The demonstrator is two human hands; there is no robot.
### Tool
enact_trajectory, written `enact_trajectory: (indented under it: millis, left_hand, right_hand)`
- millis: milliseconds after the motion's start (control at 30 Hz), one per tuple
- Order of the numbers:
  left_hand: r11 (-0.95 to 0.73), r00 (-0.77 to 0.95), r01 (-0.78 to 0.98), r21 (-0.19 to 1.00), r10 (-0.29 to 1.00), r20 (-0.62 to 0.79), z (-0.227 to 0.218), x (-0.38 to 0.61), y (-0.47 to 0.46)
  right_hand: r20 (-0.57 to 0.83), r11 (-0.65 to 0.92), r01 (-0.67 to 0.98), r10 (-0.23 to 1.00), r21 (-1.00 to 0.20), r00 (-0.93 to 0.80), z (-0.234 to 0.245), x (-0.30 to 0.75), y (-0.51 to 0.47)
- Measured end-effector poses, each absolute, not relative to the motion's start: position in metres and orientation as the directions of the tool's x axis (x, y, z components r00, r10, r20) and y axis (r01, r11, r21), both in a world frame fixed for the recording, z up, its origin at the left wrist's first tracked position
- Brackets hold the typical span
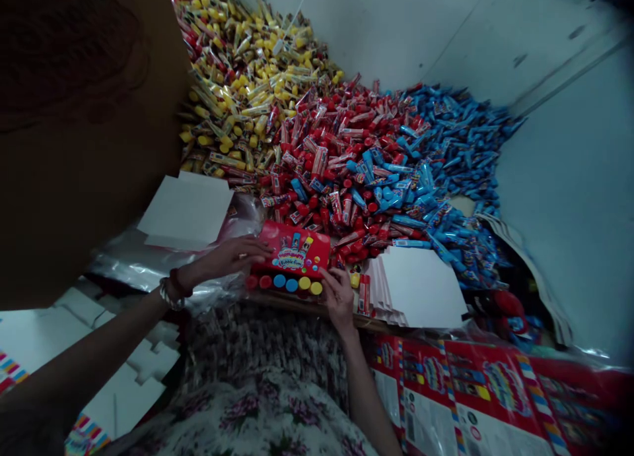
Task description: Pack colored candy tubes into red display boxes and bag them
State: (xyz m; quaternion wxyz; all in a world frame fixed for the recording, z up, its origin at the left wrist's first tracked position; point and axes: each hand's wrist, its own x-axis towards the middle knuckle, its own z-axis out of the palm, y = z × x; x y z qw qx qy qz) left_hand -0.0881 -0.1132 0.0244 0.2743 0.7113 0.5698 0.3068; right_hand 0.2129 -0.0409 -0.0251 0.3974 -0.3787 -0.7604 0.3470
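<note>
Red printed box (302,250) lies just before the person's lap, red, blue and yellow caps (292,285) lined along its near side. The left hand (242,253) rests on its left end, fingers outstretched, close together. The right hand (339,293) touches its right end, fingers slightly spread; whether they pinch cannot be told. Beyond lie heaped yellow tubes (262,80), red tubes (341,129) and blue tubes (450,139).

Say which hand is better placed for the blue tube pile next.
Likely the right hand: touching the red carton on the right, it's nearer the blue tube pile than the left hand.
</note>
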Motion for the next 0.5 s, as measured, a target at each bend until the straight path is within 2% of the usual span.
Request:
enact_trajectory:
  millis: [67, 133, 167, 233, 300, 367, 500]
  left_hand:
    - [-0.07, -0.042, 0.536, 0.841, 0.993, 0.109, 0.034, -0.092, -0.103]
    - [-0.014, -0.219, 0.474, 0.88, 0.966, 0.134, 0.04, -0.098, -0.089]
    - [-0.015, -0.236, 0.457, 0.889, 0.962, 0.138, 0.042, -0.101, -0.081]
    - [-0.017, -0.093, 0.426, 0.904, 0.994, 0.063, 0.045, -0.106, -0.069]
    - [0.026, 0.136, 0.432, 0.902, 0.986, -0.093, 0.047, -0.108, -0.061]
    - [0.057, 0.262, 0.49, 0.87, 0.942, -0.209, 0.049, -0.108, -0.059]
    - [0.05, 0.18, 0.593, 0.804, 0.964, -0.193, 0.051, -0.096, -0.06]
  right_hand:
    - [0.177, 0.229, 0.242, 0.96, -0.943, -0.219, -0.025, 0.219, -0.063]
    - [-0.126, -0.12, 0.065, 0.987, -0.991, -0.098, -0.029, 0.22, -0.088]
    - [-0.301, -0.308, -0.038, 0.946, -0.951, -0.121, -0.032, 0.218, -0.101]
    - [-0.536, -0.593, -0.176, 0.794, -0.785, -0.287, -0.038, 0.21, -0.119]
    - [-0.592, -0.715, -0.229, 0.683, -0.66, -0.427, -0.042, 0.197, -0.124]
    - [-0.574, -0.73, -0.261, 0.667, -0.632, -0.475, -0.043, 0.185, -0.117]
    - [-0.502, -0.668, -0.268, 0.717, -0.695, -0.484, -0.037, 0.177, -0.091]
